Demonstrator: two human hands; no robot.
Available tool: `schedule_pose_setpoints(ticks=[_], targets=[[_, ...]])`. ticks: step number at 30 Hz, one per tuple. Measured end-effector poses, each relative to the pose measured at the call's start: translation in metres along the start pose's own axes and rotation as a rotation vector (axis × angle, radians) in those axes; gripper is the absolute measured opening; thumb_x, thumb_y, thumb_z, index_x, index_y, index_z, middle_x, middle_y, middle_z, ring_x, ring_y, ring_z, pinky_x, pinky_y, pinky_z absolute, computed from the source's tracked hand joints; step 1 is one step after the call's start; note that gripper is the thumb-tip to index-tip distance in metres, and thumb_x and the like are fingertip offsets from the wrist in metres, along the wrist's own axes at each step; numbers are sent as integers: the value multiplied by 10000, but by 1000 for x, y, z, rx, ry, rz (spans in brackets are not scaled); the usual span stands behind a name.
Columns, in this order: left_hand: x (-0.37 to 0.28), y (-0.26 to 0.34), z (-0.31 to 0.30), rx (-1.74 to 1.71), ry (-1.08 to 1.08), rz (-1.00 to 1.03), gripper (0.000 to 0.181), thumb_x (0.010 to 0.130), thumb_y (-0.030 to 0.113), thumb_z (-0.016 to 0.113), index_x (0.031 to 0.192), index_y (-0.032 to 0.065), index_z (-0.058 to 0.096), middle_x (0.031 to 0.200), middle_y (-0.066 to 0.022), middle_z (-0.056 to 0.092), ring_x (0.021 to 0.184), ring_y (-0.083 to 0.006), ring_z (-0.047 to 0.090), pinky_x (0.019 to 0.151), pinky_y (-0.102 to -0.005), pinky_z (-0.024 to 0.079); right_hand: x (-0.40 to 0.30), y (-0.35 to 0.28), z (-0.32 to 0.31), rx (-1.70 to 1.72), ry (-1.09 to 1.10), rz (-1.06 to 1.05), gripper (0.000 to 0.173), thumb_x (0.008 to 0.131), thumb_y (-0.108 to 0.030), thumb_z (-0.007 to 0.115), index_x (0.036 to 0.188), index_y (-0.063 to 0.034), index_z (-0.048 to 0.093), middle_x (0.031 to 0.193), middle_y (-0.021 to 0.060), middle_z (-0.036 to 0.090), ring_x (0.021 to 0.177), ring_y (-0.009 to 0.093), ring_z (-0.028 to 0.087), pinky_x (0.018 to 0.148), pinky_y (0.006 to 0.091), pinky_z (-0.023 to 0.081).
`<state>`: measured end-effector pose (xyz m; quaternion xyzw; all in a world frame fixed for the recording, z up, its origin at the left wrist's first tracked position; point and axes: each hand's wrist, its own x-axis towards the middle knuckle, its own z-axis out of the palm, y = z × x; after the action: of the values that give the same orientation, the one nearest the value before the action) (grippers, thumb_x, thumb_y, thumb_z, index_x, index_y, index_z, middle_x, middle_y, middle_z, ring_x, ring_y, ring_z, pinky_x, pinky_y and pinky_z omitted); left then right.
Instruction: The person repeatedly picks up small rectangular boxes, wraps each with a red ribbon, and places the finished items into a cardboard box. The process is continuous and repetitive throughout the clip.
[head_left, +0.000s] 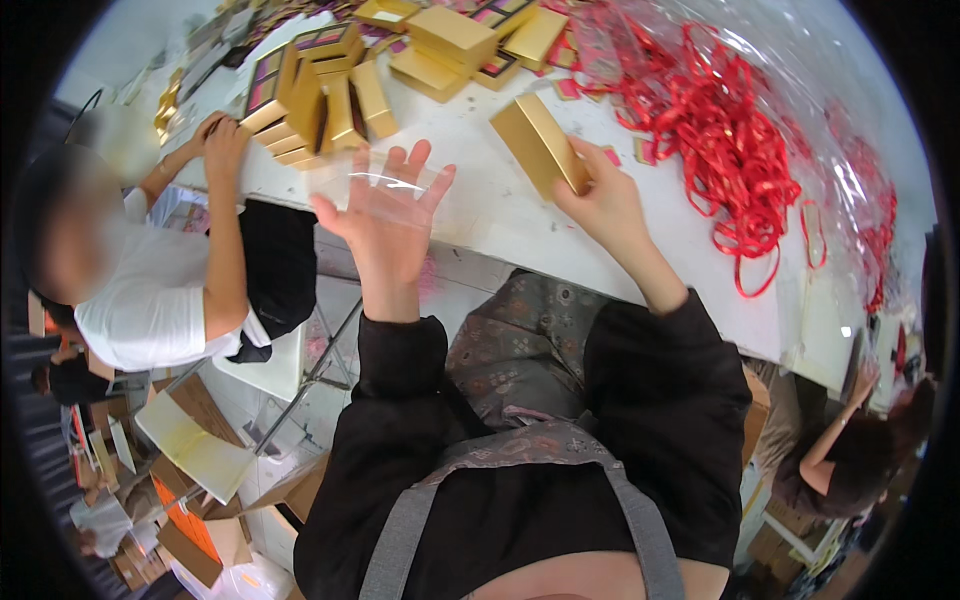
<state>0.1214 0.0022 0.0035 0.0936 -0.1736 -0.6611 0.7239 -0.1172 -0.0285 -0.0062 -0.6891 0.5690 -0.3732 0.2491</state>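
Observation:
My left hand is palm up over the near edge of the white table, its fingers spread. A sheet or sleeve of clear plastic lies across its palm and fingers; whether the fingers pinch it I cannot tell. To the right, my right hand grips the near end of a gold cardboard box, tilted above the tabletop. Gold boxes stand in a group beyond my left hand. Further back are more gold boxes, some of them uncovered. A large tangle of red ribbon loops lies right of my right hand.
A co-worker in a white shirt sits at the left, hands by the box stack. Another person is at the lower right. Clear plastic wrap spreads behind the ribbons. Near the lower left stand a folding chair and open cardboard boxes.

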Motion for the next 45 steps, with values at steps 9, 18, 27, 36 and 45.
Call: schedule_pose_setpoints(ticks=[9,18,27,36,45], targets=[[23,-114,2,79,329,-456,315,856,392,645,987,142,506,1057,-72,556,947,-229,550,801,-404,479,-112,30,-93,-382,308,-514,409,614,41,703,987,-84,590,1120,109,575,1136,393,514,887,485,464],[-4,-150,40,417,300,-553,420,863,306,649,1169,79,473,1175,-88,548,1031,-206,537,881,-341,438,-134,39,-118,-442,222,-722,274,662,-53,714,913,-113,622,1106,87,611,1046,342,551,829,397,511],[-15,-162,41,374,77,-649,491,849,219,655,1231,28,414,1154,-129,525,969,-229,576,730,-363,517,-132,21,-80,-61,213,-555,546,718,-135,720,1231,-55,548,1384,233,398,1200,382,467,900,412,468],[-79,-129,62,617,-108,-801,753,883,314,609,1425,44,162,1225,-154,485,1095,-240,508,838,-378,483,-119,31,-71,-65,117,-626,620,682,-444,753,1131,-57,569,1222,180,554,1181,389,487,992,466,331],[-115,-105,75,1589,-464,168,683,828,305,627,1377,61,300,1242,-194,378,1081,-341,478,880,-390,442,-109,-22,-34,547,459,3,349,973,-309,466,1153,-10,441,1012,121,554,899,184,543,804,304,445]])
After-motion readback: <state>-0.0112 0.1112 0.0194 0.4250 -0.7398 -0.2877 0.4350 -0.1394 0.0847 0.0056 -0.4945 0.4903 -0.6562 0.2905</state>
